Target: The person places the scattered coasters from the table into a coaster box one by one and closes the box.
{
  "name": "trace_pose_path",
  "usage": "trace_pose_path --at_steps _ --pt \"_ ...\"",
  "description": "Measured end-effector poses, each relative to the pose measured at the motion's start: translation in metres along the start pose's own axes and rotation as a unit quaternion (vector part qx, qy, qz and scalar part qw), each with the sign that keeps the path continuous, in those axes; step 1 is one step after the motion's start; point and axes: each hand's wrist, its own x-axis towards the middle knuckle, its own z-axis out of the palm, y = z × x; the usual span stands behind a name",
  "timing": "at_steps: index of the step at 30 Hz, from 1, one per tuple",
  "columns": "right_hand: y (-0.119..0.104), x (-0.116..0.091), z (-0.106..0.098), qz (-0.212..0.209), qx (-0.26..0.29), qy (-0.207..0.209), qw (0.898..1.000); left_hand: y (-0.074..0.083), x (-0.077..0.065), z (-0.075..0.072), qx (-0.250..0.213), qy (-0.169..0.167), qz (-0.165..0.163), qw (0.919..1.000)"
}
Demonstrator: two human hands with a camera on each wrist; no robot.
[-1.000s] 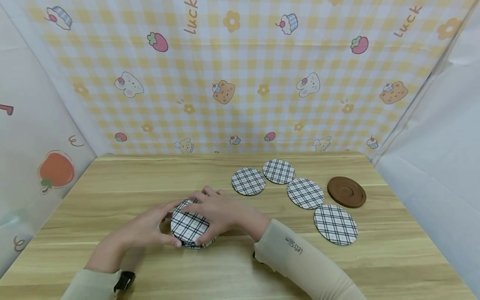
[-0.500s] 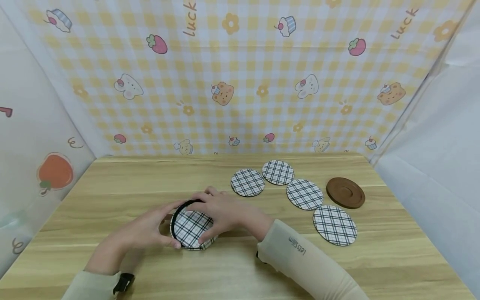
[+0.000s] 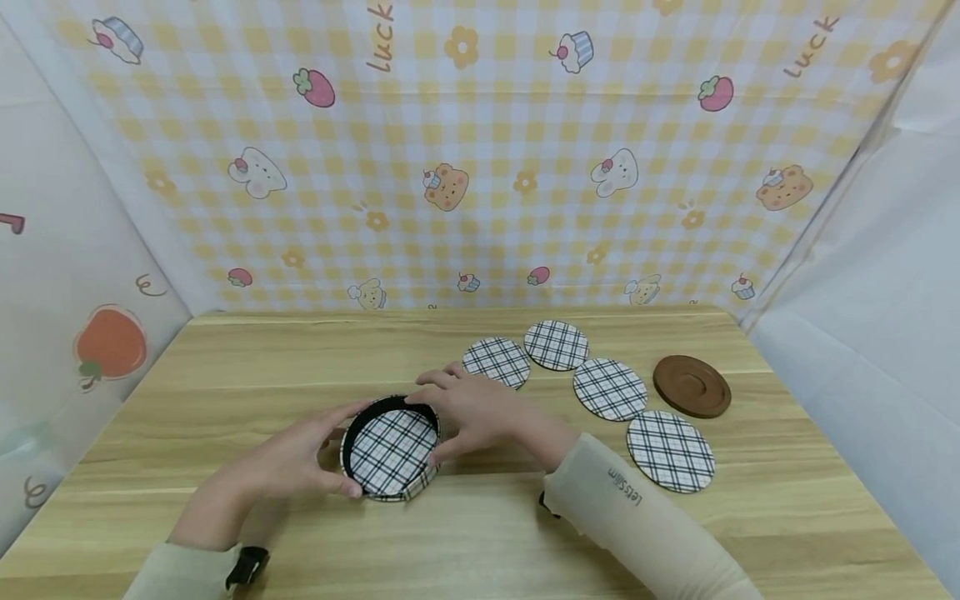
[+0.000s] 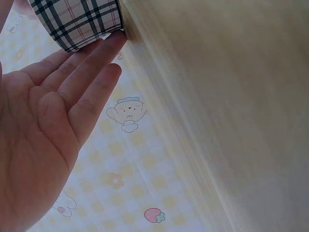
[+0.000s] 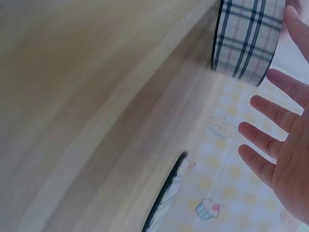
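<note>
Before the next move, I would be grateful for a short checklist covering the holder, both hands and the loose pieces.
1. Plaid holder resting on the table, opening up: ok.
2. Holder steadied: ok; the left hand has fingers and thumb around its left side.
3. Right hand free: ok; it holds nothing, fingers spread at the holder's right side.
4. All pieces inside: not ok; four plaid coasters and the brown wooden disc lie outside.
5. Number of coasters inside: cannot tell; only one plaid face shows.
</note>
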Motion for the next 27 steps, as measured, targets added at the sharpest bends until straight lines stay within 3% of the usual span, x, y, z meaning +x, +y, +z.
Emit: trace_pose_path --at_steps 10,27 --pt "0.025 -0.013 -0.003 0.046 0.032 -0.006 0.998 -0.001 0.000 0.003 0.019 0.010 -0.015 0.9997" --pt "0.074 -0.029 -0.013 0.088 0.066 -0.004 0.994 0.002 0.000 0.002 0.010 0.008 -0.016 0.9998"
